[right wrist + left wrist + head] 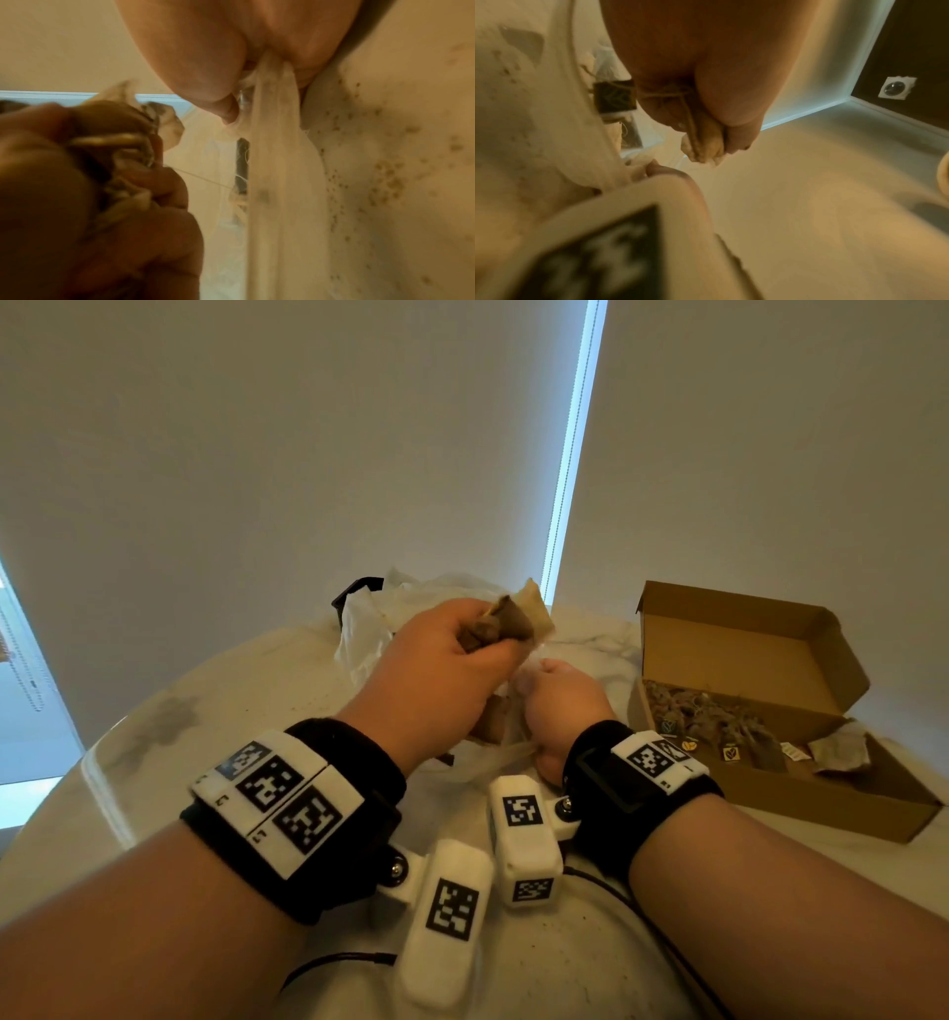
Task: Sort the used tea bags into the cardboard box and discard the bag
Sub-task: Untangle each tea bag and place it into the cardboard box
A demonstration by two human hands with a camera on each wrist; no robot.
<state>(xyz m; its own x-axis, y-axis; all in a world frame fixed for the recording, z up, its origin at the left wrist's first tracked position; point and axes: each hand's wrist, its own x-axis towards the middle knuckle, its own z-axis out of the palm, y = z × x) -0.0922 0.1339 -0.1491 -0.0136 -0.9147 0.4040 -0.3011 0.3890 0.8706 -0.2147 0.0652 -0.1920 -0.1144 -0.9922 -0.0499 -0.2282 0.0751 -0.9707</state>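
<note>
My left hand (452, 644) is raised above the table and grips a clump of used tea bags (518, 618), brown and damp, with strings trailing; the same clump of tea bags (703, 142) pokes out of the fist in the left wrist view. My right hand (557, 706) sits lower and pinches the edge of a thin clear plastic bag (369, 629); in the right wrist view the plastic bag (277, 162) hangs bunched from its fingers. The open cardboard box (760, 654) stands to the right with several tea bags inside (719, 721).
A round white table (246, 690) carries everything and is speckled with tea crumbs. A dark chair back (354, 593) shows behind the plastic bag. A white blind fills the background. Black cables (616, 896) run along the table's near edge.
</note>
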